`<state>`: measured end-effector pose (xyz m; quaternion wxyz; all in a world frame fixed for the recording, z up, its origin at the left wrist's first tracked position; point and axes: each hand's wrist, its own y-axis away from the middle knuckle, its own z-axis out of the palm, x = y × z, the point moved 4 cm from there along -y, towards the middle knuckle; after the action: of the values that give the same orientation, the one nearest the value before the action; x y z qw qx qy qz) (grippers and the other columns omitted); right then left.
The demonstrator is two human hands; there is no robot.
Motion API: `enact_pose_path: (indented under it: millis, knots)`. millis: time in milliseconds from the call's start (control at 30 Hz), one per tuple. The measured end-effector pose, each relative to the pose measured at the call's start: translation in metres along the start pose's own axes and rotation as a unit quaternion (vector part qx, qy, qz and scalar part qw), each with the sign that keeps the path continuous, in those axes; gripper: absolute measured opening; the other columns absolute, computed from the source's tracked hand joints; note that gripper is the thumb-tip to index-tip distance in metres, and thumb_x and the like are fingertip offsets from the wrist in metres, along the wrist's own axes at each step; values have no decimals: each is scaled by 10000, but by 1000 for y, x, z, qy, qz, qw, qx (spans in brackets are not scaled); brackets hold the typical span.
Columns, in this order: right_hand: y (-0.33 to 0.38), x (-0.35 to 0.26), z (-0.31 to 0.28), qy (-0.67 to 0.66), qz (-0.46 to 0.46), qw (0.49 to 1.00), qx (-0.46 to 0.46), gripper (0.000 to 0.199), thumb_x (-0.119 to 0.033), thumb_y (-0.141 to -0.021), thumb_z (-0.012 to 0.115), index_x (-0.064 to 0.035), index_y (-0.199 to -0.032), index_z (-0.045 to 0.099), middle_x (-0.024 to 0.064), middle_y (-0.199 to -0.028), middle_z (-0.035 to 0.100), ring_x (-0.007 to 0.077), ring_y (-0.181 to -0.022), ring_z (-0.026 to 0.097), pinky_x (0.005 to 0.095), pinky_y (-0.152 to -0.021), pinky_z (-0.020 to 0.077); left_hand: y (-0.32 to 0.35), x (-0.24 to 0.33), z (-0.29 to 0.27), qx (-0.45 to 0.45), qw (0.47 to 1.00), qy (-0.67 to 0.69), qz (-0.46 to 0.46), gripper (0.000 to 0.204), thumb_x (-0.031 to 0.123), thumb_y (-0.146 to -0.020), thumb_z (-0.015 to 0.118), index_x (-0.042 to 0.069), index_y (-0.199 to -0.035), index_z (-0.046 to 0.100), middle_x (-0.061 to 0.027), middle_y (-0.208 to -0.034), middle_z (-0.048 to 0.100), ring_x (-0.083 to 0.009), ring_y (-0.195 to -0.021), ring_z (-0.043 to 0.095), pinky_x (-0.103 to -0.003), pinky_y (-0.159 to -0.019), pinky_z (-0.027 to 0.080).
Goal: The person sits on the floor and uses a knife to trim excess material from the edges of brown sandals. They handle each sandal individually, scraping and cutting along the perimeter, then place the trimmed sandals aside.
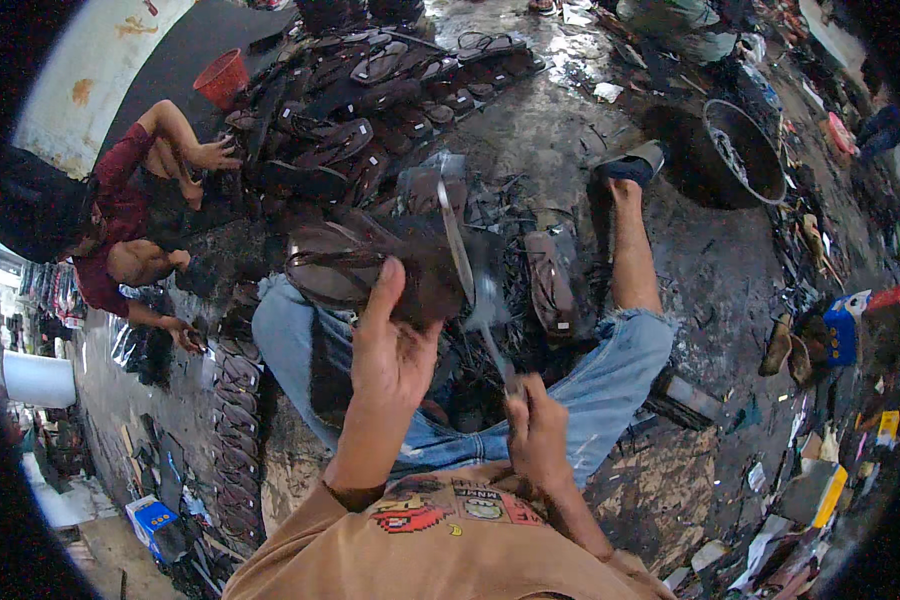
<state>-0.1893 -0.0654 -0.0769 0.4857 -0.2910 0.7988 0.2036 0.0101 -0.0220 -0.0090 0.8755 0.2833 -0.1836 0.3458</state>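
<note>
My left hand (pixel 395 365) grips a dark brown sandal (pixel 332 265) by its side, thumb on top and fingers underneath; the sandal has thin straps. My right hand (pixel 538 425) is closed round the handle of a knife (pixel 500 350), its blade blurred and pointing up toward the sandal's right end. A thin, pale, curved strip (pixel 454 235) rises beside that end; whether it is still joined to the sole I cannot tell. Another brown sandal (pixel 551 285) lies on the floor between my legs, among dark scraps.
Many dark sandals (pixel 345 145) are piled ahead, and a row of them (pixel 236 430) runs along the left. A person in a maroon shirt (pixel 118 190) sits at left near a red basket (pixel 221 80). A round tub (pixel 778 185) stands at right, with blue boxes (pixel 842 332) and litter.
</note>
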Motion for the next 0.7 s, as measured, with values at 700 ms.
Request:
enact_pose_path:
  millis: [700]
  knots:
    - [-40, -40, -33, 101, -36, 972, -207, 289, -314, -982, 580, -36, -1059, 592, 236, -692, 593, 462, -691, 602, 531, -610, 437, 41, -4, -87, 17, 977, -209, -28, 472, -23, -818, 709, 82, -1262, 590, -79, -1159, 678, -247, -1089, 645, -437, -1007, 537]
